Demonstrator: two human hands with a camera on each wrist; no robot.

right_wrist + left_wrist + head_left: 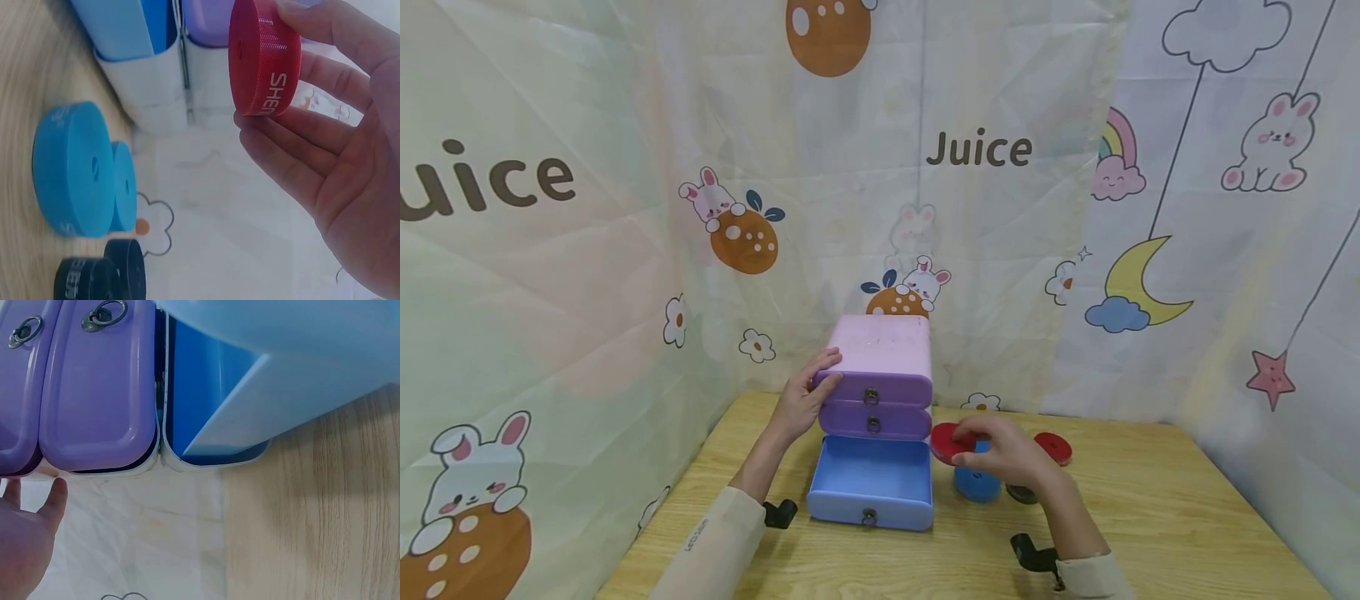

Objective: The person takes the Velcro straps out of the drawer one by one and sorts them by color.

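A small chest of drawers (pixel 880 343) has a pink top and two purple drawers (pixel 891 390), both pushed in. Its blue bottom drawer (pixel 842 508) is pulled out, with a bare bottom in the head view. My left hand (pixel 803 396) rests against the chest's upper left side, its thumb by the top drawer's front edge. Lifted beside the chest's right side, a red roll of tape (pixel 265 59) with white letters is pinched between the thumb and fingers of my right hand (pixel 1003 450). Blue rolls (pixel 87 169) stand on the table below that hand.
Dark rolls (pixel 87 278) sit beside the blue ones, partly under the right wrist in the head view. Another red roll (pixel 1053 448) lies further right on the wooden table (pixel 1150 500). Printed cloth (pixel 1000 250) hangs behind and at both sides.
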